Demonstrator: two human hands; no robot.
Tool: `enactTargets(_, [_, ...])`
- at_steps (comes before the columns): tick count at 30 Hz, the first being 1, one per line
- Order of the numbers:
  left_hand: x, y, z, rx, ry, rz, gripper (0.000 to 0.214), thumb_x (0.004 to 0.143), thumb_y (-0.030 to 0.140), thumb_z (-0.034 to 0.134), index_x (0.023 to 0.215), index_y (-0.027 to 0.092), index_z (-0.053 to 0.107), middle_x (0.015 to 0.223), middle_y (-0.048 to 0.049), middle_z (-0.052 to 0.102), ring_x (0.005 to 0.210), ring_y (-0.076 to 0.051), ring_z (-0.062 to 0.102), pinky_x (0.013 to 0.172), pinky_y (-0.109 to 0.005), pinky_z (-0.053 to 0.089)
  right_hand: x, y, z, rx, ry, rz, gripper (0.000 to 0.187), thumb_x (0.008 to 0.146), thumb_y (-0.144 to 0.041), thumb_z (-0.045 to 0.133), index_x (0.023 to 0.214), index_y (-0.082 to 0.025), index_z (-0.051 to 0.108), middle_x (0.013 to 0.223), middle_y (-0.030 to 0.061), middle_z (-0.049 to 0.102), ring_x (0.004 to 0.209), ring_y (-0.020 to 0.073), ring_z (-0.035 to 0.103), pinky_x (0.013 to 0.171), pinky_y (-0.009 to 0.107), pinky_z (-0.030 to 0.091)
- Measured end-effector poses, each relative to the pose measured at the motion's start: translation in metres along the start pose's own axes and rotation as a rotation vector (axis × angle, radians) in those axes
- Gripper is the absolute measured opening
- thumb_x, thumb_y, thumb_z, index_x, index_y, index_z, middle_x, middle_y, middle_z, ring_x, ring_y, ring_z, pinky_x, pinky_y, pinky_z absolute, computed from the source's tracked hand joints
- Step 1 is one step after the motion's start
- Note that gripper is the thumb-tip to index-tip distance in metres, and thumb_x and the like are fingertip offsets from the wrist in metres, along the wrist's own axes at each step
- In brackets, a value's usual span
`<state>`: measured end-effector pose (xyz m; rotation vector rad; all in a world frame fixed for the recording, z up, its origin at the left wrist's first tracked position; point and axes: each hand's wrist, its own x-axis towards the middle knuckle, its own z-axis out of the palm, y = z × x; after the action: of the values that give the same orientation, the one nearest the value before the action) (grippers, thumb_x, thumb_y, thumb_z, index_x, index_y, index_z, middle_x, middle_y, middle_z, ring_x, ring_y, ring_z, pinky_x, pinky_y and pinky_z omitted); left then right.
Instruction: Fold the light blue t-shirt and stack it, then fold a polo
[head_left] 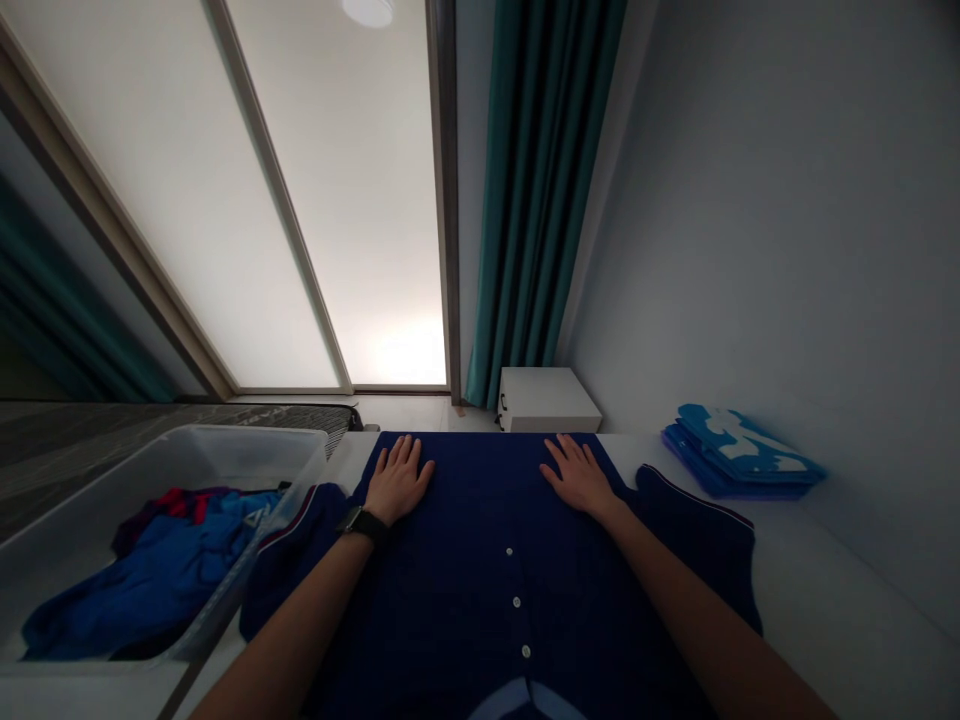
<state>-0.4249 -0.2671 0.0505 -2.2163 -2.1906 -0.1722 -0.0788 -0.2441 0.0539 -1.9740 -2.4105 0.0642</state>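
Observation:
A navy polo shirt (480, 560) lies flat on a white table (847, 600), its white buttons and collar toward me and its sleeves spread to both sides. My left hand (399, 480) rests palm down on the shirt's far part, fingers apart, with a black watch (363, 524) on the wrist. My right hand (579, 478) presses flat on the same far part, also with spread fingers. Neither hand grips the cloth. A stack of folded blue garments (739, 452) lies on the table to the right of the shirt.
A translucent plastic bin (225, 450) at the left holds crumpled blue and red clothes (150, 580), and its corner meets the shirt's left sleeve. Beyond the table stand a small white cabinet (544, 400), a teal curtain (540, 180) and a frosted glass door (337, 200). A grey wall (787, 200) bounds the right.

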Motion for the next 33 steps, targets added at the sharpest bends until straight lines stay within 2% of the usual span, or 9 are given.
enactTargets(3, [-0.0064, 0.0057, 0.0020, -0.017, -0.015, 0.023, 0.063, 0.097, 0.050, 0.024, 0.148, 0.014, 0.035, 0.156, -0.0081, 0.028, 0.146, -0.023, 0.019, 0.119, -0.043, 0.015, -0.0007, -0.0004, 0.0024, 0.009, -0.024, 0.007, 0.068, 0.096, -0.058, 0.017, 0.152, -0.020, 0.024, 0.160, 0.0082, 0.016, 0.147, 0.0212, 0.007, 0.118, 0.044, 0.003])
enactTargets(8, [-0.0085, 0.0033, 0.0058, -0.023, 0.008, 0.048, 0.062, 0.097, 0.051, 0.024, 0.148, 0.016, 0.036, 0.156, -0.0076, 0.028, 0.146, -0.022, 0.020, 0.118, -0.043, 0.016, -0.0036, -0.0012, 0.0031, 0.003, -0.029, 0.011, 0.068, 0.097, -0.057, 0.017, 0.153, -0.020, 0.023, 0.160, 0.0086, 0.015, 0.147, 0.0210, 0.006, 0.118, 0.043, 0.002])
enactTargets(23, [-0.0112, 0.0019, -0.0001, -0.050, -0.005, 0.065, 0.061, 0.097, 0.051, 0.026, 0.149, 0.020, 0.034, 0.157, -0.0062, 0.026, 0.147, -0.022, 0.017, 0.119, -0.044, 0.014, -0.0031, -0.0031, 0.0071, -0.029, 0.005, 0.004, 0.067, 0.097, -0.055, 0.017, 0.153, -0.019, 0.022, 0.160, 0.0094, 0.018, 0.147, 0.0223, 0.010, 0.118, 0.046, 0.005])
enactTargets(33, [-0.0111, 0.0042, -0.0014, -0.035, -0.032, 0.051, 0.061, 0.097, 0.051, 0.025, 0.150, 0.020, 0.032, 0.158, -0.0056, 0.025, 0.147, -0.022, 0.017, 0.119, -0.044, 0.014, -0.0083, -0.0043, 0.0090, -0.012, 0.008, 0.013, 0.067, 0.097, -0.056, 0.017, 0.152, -0.019, 0.024, 0.160, 0.0088, 0.017, 0.147, 0.0213, 0.009, 0.118, 0.043, 0.005])
